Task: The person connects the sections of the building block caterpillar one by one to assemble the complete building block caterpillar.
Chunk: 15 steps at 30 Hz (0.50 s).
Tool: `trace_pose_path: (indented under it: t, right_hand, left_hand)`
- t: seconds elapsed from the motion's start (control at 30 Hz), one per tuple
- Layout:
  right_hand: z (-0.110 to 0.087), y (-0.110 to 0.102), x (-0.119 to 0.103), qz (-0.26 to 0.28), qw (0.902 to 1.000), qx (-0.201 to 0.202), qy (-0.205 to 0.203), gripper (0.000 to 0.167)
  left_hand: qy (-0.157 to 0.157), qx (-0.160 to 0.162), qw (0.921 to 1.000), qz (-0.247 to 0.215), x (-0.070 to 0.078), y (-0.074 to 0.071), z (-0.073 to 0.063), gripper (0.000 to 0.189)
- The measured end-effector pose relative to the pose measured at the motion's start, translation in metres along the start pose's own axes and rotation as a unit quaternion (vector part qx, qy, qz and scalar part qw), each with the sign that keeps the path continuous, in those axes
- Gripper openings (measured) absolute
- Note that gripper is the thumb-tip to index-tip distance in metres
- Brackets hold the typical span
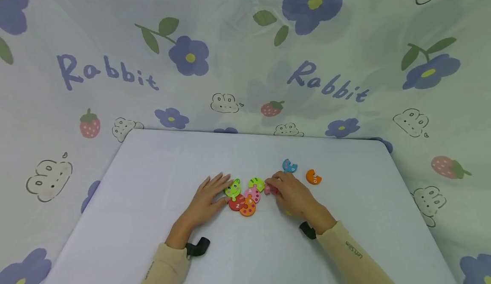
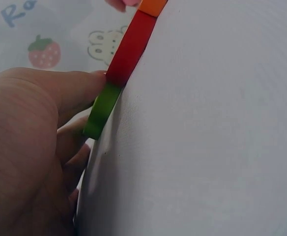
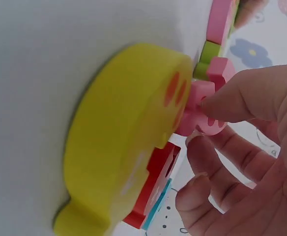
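In the head view, several numbered wooden puzzle pieces lie joined in a curved caterpillar. It has a smiling green head (image 1: 232, 189), a red piece (image 1: 236, 203), an orange piece (image 1: 247, 207), a pink piece (image 1: 252, 194) and a green striped piece (image 1: 256, 184). My left hand (image 1: 209, 196) rests at the left side with fingers extended, its thumb touching the edge of the red piece (image 2: 131, 51). Between thumb and fingers, my right hand (image 1: 293, 192) pinches a spotted pink puzzle piece (image 3: 218, 69), right beside the green striped end.
A blue piece (image 1: 289, 165) and an orange piece (image 1: 313, 176) lie behind the right hand. A yellow piece (image 3: 129, 132) sits under that hand, mostly hidden in the head view, with a red piece (image 3: 156, 184) beyond it. The white table (image 1: 153, 160) meets a patterned curtain (image 1: 245, 71).
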State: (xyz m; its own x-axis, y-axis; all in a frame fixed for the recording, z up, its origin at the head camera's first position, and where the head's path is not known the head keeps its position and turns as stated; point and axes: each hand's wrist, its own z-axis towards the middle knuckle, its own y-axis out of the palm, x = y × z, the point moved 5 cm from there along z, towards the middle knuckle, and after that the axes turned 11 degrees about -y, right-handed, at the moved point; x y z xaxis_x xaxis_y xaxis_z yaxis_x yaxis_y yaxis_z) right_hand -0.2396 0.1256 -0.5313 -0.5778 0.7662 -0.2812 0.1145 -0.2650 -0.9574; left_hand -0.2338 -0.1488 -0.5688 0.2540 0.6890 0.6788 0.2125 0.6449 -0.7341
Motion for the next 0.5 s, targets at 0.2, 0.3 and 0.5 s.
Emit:
trace_pose_path:
  t: [0.2, 0.3, 0.5]
  right_hand:
    - [0.0005, -0.0014, 0.0053, 0.057, 0.9977, 0.005, 0.035, 0.041]
    - [0.0006, -0.0022, 0.0067, 0.067, 0.9970, 0.013, 0.037, 0.039]
    - [0.0006, -0.0058, 0.0100, 0.103, 0.9916, 0.041, 0.066, 0.033]
  left_hand:
    - [0.010, 0.007, 0.9999, 0.001, 0.0014, 0.0006, -0.0006, 0.056]
    - [0.008, 0.008, 0.9999, 0.000, 0.0013, 0.0006, -0.0006, 0.056]
    - [0.001, 0.004, 1.0000, 0.005, 0.0009, 0.0001, 0.0004, 0.056]
